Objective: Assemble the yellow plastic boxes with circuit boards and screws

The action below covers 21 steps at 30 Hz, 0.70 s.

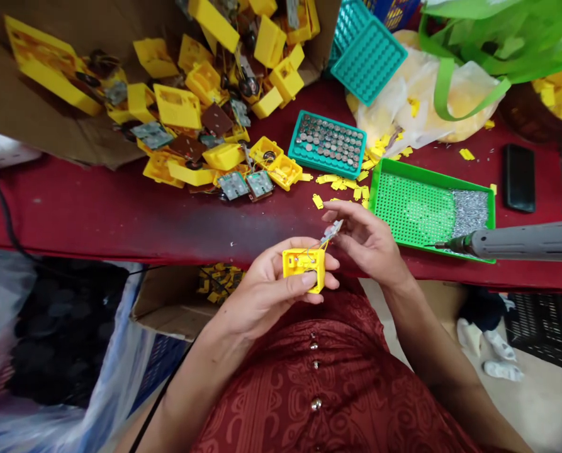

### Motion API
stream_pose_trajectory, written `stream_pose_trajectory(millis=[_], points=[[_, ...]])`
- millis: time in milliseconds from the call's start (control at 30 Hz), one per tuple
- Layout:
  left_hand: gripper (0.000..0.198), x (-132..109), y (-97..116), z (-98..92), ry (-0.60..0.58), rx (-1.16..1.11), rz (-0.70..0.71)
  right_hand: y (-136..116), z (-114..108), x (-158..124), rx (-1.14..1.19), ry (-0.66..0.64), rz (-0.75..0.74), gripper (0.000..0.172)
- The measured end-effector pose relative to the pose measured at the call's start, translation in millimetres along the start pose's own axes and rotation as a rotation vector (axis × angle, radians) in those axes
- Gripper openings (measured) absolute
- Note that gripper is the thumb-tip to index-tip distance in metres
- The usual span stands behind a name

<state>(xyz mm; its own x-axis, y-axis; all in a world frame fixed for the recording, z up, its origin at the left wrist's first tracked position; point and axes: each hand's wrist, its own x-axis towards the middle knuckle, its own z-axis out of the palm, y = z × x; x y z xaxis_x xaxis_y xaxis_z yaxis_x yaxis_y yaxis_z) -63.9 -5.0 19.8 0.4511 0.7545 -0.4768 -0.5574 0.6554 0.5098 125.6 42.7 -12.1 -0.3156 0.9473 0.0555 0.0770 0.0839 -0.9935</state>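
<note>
My left hand is closed around a small open yellow plastic housing, its thumb pressed over a dark round part inside. Thin wires run from the housing up to a small circuit board. At that board is my right hand, its thumb and a finger at the board's edge and its index finger stretched out above. The exact contact is partly hidden. Beyond the hands, loose yellow tabs are scattered on the red-covered table.
A heap of yellow housings with wired boards fills a cardboard box. A teal tray holds round metal parts. A green basket contains screws, and an electric screwdriver reaches over it. A phone lies right.
</note>
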Motion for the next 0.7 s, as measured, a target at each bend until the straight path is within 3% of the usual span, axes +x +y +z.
stream_pose_trajectory(millis=[100,200,300,433,567,700], points=[[0.032,1,-1,-5.8,0.029,0.072,0.058,-4,-5,10,0.147,-0.099,0.197,0.028],[0.030,2,-4,-12.0,0.110,0.220,0.137,-11,-8,19,0.212,-0.170,0.446,0.047],[0.030,2,-6,-16.6,0.148,0.301,0.167,-21,-8,30,0.107,-0.277,0.520,0.045],[0.036,3,-7,-21.2,0.220,0.166,0.185,-39,4,41,0.029,-0.202,0.448,0.032],[0.047,7,-9,-24.9,0.291,-0.041,0.176,-54,32,38,-0.118,-0.028,0.243,0.016],[0.044,11,-13,-30.6,0.276,-0.107,0.258,-58,59,28,-0.302,0.003,0.064,0.007]])
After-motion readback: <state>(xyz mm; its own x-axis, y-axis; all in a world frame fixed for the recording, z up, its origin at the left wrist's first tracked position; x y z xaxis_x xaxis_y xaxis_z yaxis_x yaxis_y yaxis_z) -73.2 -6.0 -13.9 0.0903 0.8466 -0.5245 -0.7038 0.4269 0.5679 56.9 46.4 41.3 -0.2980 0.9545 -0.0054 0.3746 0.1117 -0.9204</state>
